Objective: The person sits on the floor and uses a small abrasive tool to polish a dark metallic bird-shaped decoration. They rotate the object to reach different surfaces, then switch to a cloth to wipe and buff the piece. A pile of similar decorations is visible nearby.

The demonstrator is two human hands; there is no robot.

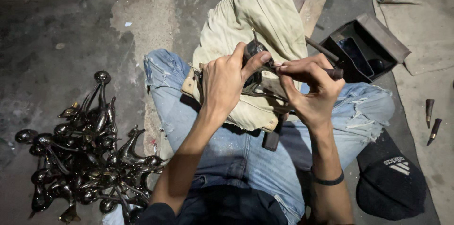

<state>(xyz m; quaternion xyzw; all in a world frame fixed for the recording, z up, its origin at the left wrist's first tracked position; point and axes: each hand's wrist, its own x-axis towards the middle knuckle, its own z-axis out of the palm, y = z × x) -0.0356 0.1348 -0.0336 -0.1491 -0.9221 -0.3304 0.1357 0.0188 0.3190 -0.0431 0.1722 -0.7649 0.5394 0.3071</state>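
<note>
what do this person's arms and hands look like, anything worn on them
Both forearms are bare, with no sleeves showing and no gloves on either of the hands. The left hand has no ring, watch or band that shows. The right hand is also bare, but a thin dark band circles that forearm, up toward the elbow. Fingernails are short and unpainted.
</note>
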